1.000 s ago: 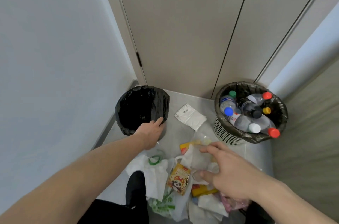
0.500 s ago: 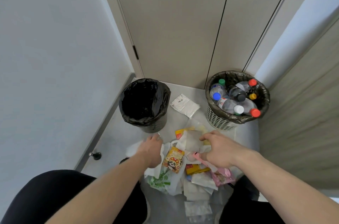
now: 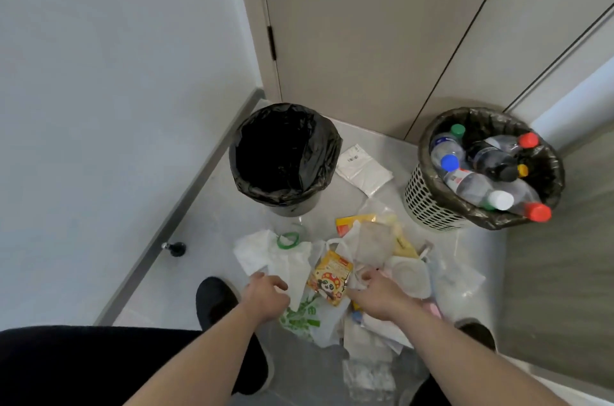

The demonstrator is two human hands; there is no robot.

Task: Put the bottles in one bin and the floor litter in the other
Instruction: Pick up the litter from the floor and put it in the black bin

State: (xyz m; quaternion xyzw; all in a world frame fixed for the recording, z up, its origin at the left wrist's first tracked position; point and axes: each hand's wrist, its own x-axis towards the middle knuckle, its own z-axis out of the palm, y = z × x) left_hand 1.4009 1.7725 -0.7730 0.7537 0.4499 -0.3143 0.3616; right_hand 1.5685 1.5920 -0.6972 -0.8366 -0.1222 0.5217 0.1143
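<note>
A black-lined bin (image 3: 285,158) stands at the left with nothing visible inside. The perforated white bin (image 3: 428,203) at the right holds several plastic bottles (image 3: 478,186) with coloured caps. A heap of litter lies on the floor between them: white plastic bags (image 3: 282,256), a yellow panda wrapper (image 3: 329,277), a yellow packet (image 3: 355,221), a round white lid (image 3: 410,274). My left hand (image 3: 265,294) is down on the white bag, fingers curled at its edge. My right hand (image 3: 375,292) pinches white wrapping beside the panda wrapper.
A white sachet (image 3: 363,169) lies apart on the floor between the bins. A doorstop (image 3: 174,247) sticks up by the left wall. My black shoes (image 3: 214,301) flank the heap. Closed doors stand behind the bins, a wall to the right.
My left hand left the black bin's rim and dropped to the white bag. My right hand pulled back toward me and closed on wrapping. The view tilted downward.
</note>
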